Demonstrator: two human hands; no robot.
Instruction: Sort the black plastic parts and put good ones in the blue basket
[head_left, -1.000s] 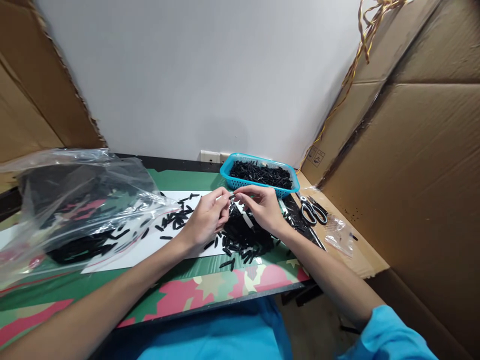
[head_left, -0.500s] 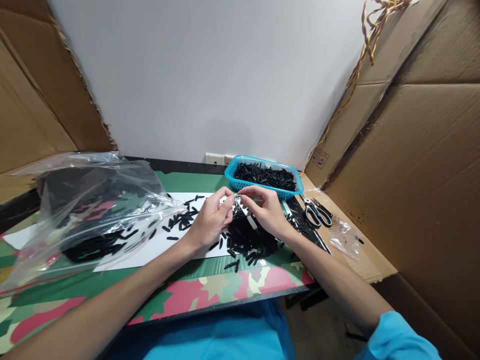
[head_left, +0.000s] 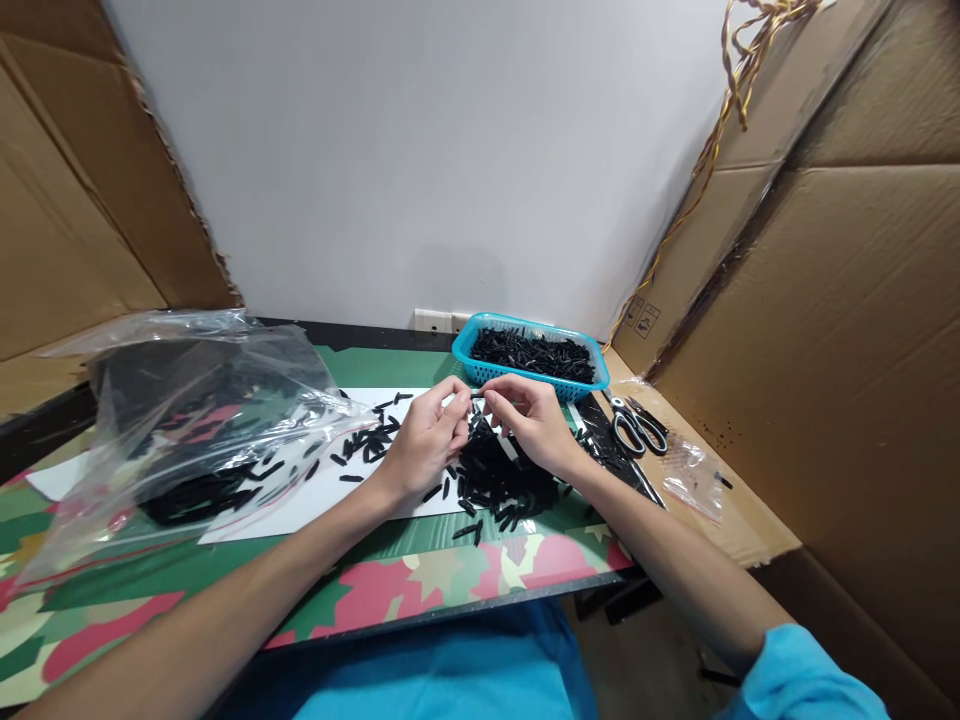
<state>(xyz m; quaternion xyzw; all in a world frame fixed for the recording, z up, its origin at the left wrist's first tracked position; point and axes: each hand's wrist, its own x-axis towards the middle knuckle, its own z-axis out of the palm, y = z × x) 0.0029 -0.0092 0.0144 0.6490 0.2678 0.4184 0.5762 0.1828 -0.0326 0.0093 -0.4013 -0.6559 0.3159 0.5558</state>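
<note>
Above the pile, my left hand (head_left: 429,432) and my right hand (head_left: 534,418) meet fingertip to fingertip. Between them is a small dark strip-like piece (head_left: 478,396), pinched at both ends; its exact kind is too small to make out. Beneath my right hand lies a heap of small black elongated pieces (head_left: 510,480), with more of them scattered on the white sheet (head_left: 315,510). Just behind my hands stands a blue plastic basket (head_left: 604,378), filled with similar black pieces (head_left: 532,352).
A clear zip bag (head_left: 225,400) holding black pieces lies at the left. Black-handled scissors (head_left: 637,430) and a small clear bag (head_left: 691,475) lie on cardboard at the right. Cardboard walls (head_left: 840,330) flank both sides; twisted wires (head_left: 701,165) hang at the right.
The piece between my fingertips looks darker and more stretched out than before, when it looked pale. My hands stay nearly in place; the whole view has shifted slightly.
</note>
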